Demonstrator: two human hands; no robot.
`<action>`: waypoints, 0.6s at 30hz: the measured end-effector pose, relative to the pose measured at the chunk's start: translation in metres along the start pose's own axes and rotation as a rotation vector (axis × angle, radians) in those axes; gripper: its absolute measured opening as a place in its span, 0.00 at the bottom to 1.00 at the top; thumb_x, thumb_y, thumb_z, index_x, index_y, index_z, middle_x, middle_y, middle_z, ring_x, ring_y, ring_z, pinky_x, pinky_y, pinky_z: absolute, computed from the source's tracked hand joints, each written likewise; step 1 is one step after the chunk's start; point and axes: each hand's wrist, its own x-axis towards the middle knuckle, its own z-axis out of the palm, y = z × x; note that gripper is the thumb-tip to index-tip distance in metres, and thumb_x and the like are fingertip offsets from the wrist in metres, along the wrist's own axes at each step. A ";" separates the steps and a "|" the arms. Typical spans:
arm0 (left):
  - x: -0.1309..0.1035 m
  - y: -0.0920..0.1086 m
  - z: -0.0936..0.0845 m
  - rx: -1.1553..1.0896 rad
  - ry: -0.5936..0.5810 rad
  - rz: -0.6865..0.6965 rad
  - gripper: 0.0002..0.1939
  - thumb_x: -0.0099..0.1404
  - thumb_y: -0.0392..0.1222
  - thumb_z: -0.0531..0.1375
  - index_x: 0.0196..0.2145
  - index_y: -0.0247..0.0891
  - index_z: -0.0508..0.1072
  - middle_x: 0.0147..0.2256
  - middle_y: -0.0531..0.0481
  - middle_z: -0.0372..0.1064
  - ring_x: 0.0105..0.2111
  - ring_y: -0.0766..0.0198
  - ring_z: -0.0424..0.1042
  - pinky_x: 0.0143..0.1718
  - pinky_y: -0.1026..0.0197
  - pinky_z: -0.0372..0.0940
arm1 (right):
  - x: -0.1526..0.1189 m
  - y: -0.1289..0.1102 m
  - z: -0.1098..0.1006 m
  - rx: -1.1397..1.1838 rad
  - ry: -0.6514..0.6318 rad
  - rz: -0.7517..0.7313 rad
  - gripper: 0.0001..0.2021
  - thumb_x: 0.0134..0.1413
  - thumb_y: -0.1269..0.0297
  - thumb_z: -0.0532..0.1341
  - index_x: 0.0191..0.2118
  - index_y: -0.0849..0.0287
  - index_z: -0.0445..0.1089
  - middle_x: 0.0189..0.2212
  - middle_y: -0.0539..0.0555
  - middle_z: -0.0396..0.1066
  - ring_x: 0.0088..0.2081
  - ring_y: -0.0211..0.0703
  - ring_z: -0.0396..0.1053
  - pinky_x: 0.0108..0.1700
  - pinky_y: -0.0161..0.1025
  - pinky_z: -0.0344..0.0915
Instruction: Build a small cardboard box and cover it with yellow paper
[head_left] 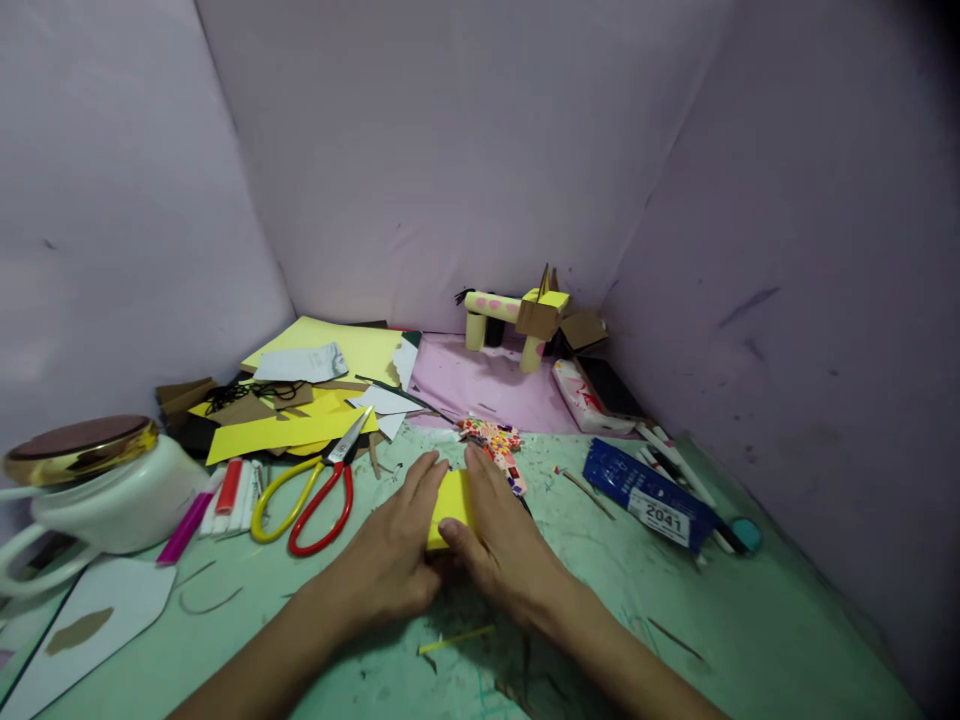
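A small yellow paper-covered block sits between my two hands, low over the green tabletop. My left hand presses on its left side with the fingers together, pointing forward. My right hand closes on the right side, its thumb lying across the near face. The block's underside and sides are hidden by the hands. Just beyond the fingertips lies a colourful patterned object, partly covered by my right hand. Left of the hands rest scissors with one yellow and one red handle, blades pointing away.
A white pot with a gold-rimmed lid stands left, near several markers. Yellow paper and cardboard scraps pile at back left. At the back stands a paper-tube animal. A blue packet lies right. Pale walls enclose the table.
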 end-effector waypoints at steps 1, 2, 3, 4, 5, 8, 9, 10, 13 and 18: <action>0.000 0.001 0.000 -0.034 0.011 0.002 0.41 0.56 0.35 0.56 0.64 0.28 0.45 0.66 0.28 0.38 0.66 0.46 0.40 0.63 0.40 0.48 | -0.002 0.004 0.003 0.069 0.023 0.005 0.44 0.59 0.43 0.48 0.66 0.80 0.39 0.68 0.74 0.36 0.68 0.60 0.34 0.66 0.59 0.37; 0.001 0.001 0.000 -0.066 0.023 0.002 0.40 0.56 0.36 0.57 0.63 0.28 0.46 0.66 0.27 0.38 0.66 0.46 0.40 0.63 0.41 0.47 | -0.004 0.009 0.006 0.143 0.040 0.014 0.45 0.59 0.41 0.47 0.67 0.78 0.38 0.68 0.73 0.34 0.69 0.59 0.33 0.66 0.59 0.36; 0.001 0.002 0.000 -0.093 0.034 -0.001 0.40 0.56 0.37 0.58 0.63 0.28 0.46 0.66 0.27 0.38 0.66 0.45 0.40 0.64 0.40 0.47 | -0.006 0.013 0.008 0.223 0.049 0.025 0.45 0.58 0.40 0.47 0.67 0.75 0.36 0.68 0.71 0.33 0.69 0.57 0.31 0.67 0.59 0.35; 0.002 0.002 0.000 -0.119 0.040 -0.012 0.41 0.56 0.38 0.60 0.63 0.28 0.46 0.66 0.26 0.39 0.66 0.44 0.41 0.63 0.40 0.46 | -0.010 0.017 0.009 0.316 0.057 0.036 0.45 0.58 0.40 0.47 0.68 0.72 0.35 0.69 0.69 0.32 0.69 0.56 0.31 0.67 0.59 0.34; 0.002 0.003 -0.001 -0.144 0.041 -0.034 0.42 0.56 0.39 0.61 0.63 0.28 0.45 0.65 0.25 0.40 0.65 0.43 0.43 0.63 0.39 0.47 | -0.013 0.021 0.009 0.424 0.081 0.044 0.43 0.59 0.40 0.46 0.68 0.68 0.35 0.69 0.67 0.33 0.69 0.55 0.32 0.67 0.59 0.35; 0.001 0.002 -0.009 -0.191 -0.018 -0.087 0.52 0.52 0.39 0.65 0.66 0.30 0.37 0.65 0.26 0.42 0.64 0.41 0.47 0.61 0.37 0.49 | -0.027 0.029 -0.002 0.778 0.346 -0.003 0.34 0.61 0.46 0.50 0.67 0.56 0.43 0.68 0.62 0.45 0.66 0.53 0.48 0.64 0.56 0.48; 0.000 0.001 -0.013 -0.190 -0.039 -0.091 0.55 0.51 0.39 0.66 0.66 0.32 0.35 0.66 0.27 0.40 0.64 0.41 0.46 0.61 0.38 0.49 | -0.032 0.031 -0.009 0.867 0.505 -0.034 0.29 0.60 0.50 0.54 0.64 0.53 0.51 0.64 0.60 0.53 0.62 0.52 0.55 0.61 0.53 0.53; -0.002 -0.001 -0.018 -0.182 -0.055 -0.088 0.58 0.50 0.39 0.67 0.66 0.33 0.33 0.66 0.28 0.38 0.65 0.41 0.44 0.62 0.38 0.47 | -0.036 0.033 -0.016 0.935 0.656 -0.046 0.23 0.57 0.56 0.59 0.58 0.51 0.60 0.58 0.57 0.63 0.56 0.49 0.63 0.56 0.49 0.59; -0.006 -0.010 -0.035 -0.196 -0.029 -0.084 0.59 0.50 0.42 0.67 0.67 0.38 0.31 0.68 0.31 0.32 0.66 0.41 0.37 0.62 0.36 0.44 | -0.043 0.037 -0.033 1.092 0.823 0.000 0.05 0.44 0.63 0.61 0.23 0.56 0.70 0.22 0.49 0.66 0.27 0.39 0.64 0.32 0.37 0.64; 0.000 -0.025 -0.043 -0.405 0.206 -0.043 0.51 0.59 0.51 0.61 0.66 0.40 0.30 0.67 0.32 0.35 0.63 0.44 0.51 0.60 0.39 0.51 | -0.026 0.038 -0.035 1.207 0.566 0.177 0.12 0.42 0.62 0.59 0.17 0.55 0.56 0.13 0.41 0.48 0.14 0.30 0.40 0.15 0.29 0.40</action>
